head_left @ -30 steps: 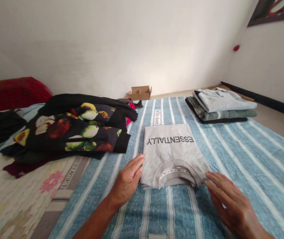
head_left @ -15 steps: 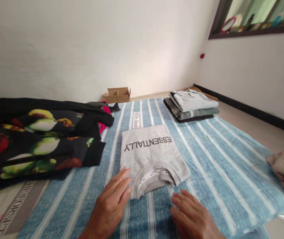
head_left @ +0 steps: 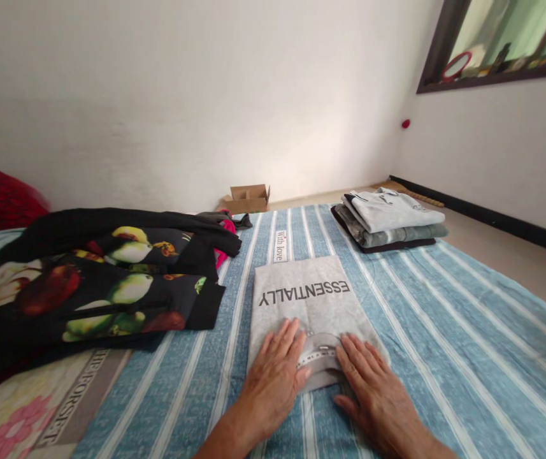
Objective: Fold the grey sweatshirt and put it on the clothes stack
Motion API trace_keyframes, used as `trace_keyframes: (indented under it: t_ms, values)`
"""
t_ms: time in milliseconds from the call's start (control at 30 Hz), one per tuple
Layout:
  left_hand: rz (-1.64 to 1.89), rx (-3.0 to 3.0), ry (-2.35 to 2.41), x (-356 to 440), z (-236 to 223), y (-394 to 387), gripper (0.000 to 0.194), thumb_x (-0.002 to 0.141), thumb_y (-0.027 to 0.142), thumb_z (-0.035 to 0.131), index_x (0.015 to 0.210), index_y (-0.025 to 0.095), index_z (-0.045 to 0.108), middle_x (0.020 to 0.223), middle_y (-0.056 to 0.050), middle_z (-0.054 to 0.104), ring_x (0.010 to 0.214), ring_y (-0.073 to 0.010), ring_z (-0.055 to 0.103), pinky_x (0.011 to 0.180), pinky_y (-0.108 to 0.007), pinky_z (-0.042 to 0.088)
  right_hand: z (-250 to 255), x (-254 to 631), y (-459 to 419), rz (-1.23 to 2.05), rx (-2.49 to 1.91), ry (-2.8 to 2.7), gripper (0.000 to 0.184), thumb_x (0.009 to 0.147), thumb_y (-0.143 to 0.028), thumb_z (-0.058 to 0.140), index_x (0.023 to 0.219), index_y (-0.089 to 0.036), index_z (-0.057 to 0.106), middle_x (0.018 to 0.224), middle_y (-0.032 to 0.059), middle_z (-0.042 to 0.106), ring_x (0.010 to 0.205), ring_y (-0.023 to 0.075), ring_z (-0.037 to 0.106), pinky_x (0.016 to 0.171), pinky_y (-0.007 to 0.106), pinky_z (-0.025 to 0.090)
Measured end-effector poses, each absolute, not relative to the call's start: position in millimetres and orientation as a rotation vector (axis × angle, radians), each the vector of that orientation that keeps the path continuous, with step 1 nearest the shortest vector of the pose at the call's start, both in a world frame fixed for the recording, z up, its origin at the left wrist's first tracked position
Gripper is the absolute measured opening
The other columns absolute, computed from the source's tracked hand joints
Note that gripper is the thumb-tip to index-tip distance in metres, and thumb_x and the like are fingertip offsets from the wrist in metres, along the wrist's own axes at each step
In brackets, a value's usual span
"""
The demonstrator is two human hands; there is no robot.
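A folded light grey T-shirt [head_left: 301,274] with the word "ESSENTIALLY" printed on it lies on the blue striped bedsheet [head_left: 420,357], its collar toward me. My left hand [head_left: 277,370] rests flat on the shirt to the left of the collar, fingers stretched out. On the other side of the collar, my right hand [head_left: 368,382] lies on the fabric with its fingers extended and thumb apart. Neither hand grips the cloth. Part of the shirt's near edge is hidden beneath the hands.
Dark clothes with a fruit print [head_left: 129,287] are spread at the left. A stack of folded clothes [head_left: 392,220] sits at the far right of the bed. By the wall is a small cardboard box [head_left: 248,199]. A red item [head_left: 0,201] shows at the far left.
Both hands have moved forward from beside the collar onto the T-shirt. The view has turned slightly left, bringing the red item at the far left into sight.
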State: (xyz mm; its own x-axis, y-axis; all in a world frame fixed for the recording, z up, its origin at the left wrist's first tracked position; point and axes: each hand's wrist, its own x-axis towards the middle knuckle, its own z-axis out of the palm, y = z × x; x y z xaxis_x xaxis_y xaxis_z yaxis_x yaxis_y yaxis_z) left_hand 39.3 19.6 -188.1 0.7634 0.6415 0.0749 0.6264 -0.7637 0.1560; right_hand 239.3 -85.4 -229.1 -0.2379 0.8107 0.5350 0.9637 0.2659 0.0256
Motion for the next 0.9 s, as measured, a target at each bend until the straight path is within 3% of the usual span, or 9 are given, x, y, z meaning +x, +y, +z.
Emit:
trace_keyframes:
  t_ms: [167,300,500,667,800,900]
  values:
    - [0.146,2.738,1.039,37,-184,16,0.052,0.086,0.032,0.053,0.136,0.022,0.045,0.149,-0.009,0.034,0.138,-0.027,0.026,0.111,-0.05,0.028,-239,241,-86,-0.516,-1.6,-2.105,0.052,0.084,-0.035,0.058,0.13,-0.013,0.051,0.135,0.0144,0.051,0.124,0.0296,0.049,0.093,0.045,0.051]
    - [0.375,2.605,1.068,27,-173,30,0.044,0.089,0.032,0.046,0.132,0.02,0.05,0.147,-0.009,0.038,0.136,-0.025,0.033,0.11,-0.043,0.033,-232,253,-83,-0.431,-1.531,-1.917,0.041,0.086,-0.031,0.055,0.126,-0.018,0.054,0.128,0.0117,0.058,0.117,0.0271,0.055,0.092,0.043,0.051]
    - [0.729,2.178,1.446,6,-180,71,0.046,0.08,0.034,0.049,0.12,0.012,0.057,0.136,-0.015,0.051,0.126,-0.0282,0.046,0.107,-0.043,0.036,-225,282,-75,0.104,-1.849,-1.488,0.039,0.088,-0.043,0.047,0.113,-0.017,0.061,0.111,0.011,0.066,0.099,0.0251,0.064,0.085,0.037,0.053]
    - [0.814,1.634,1.501,2,-184,77,0.045,0.066,0.029,0.063,0.108,0.014,0.059,0.112,-0.013,0.067,0.107,-0.0288,0.061,0.095,-0.04,0.047,-220,295,-66,0.566,-2.009,-1.185,0.052,0.08,-0.053,0.05,0.115,-0.016,0.059,0.1,0.0088,0.069,0.089,0.0243,0.066,0.077,0.034,0.05]
    - [0.874,1.345,1.419,7,-169,73,0.036,0.06,0.02,0.069,0.094,0.017,0.06,0.103,-0.009,0.07,0.1,-0.0265,0.065,0.082,-0.032,0.053,-216,300,-55,0.707,-1.993,-1.122,0.054,0.076,-0.052,0.052,0.114,-0.013,0.059,0.085,0.0062,0.069,0.077,0.022,0.065,0.07,0.032,0.047]
    - [0.862,1.18,1.504,9,-162,70,0.041,0.06,0.02,0.072,0.098,0.016,0.058,0.102,-0.01,0.07,0.091,-0.0261,0.067,0.063,-0.028,0.054,-218,303,-48,0.758,-1.986,-1.095,0.052,0.073,-0.049,0.054,0.111,-0.014,0.059,0.077,0.0034,0.067,0.066,0.0193,0.062,0.06,0.03,0.045]
